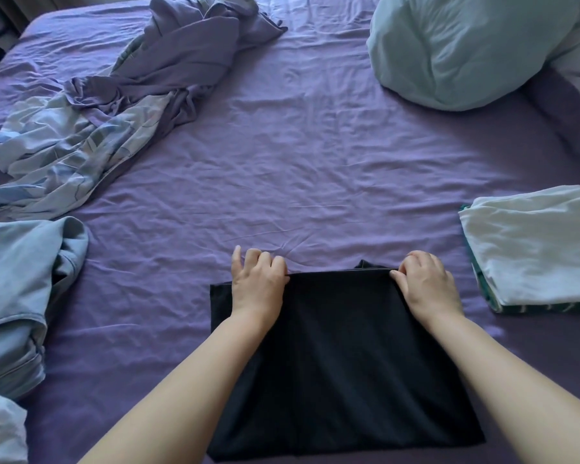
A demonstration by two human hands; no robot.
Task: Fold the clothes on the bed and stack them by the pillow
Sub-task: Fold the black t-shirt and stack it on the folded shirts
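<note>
A black garment lies flat and partly folded on the purple bed sheet, close to me. My left hand pinches its far edge at the left, and my right hand pinches the same edge at the right. A stack of folded clothes, white on top with a green patterned piece beneath, sits at the right. The pale blue pillow lies at the far right corner.
A crumpled purple and floral blue duvet sprawls across the far left. A rumpled light blue garment lies at the near left edge. The bed's right edge runs past the pillow and the stack.
</note>
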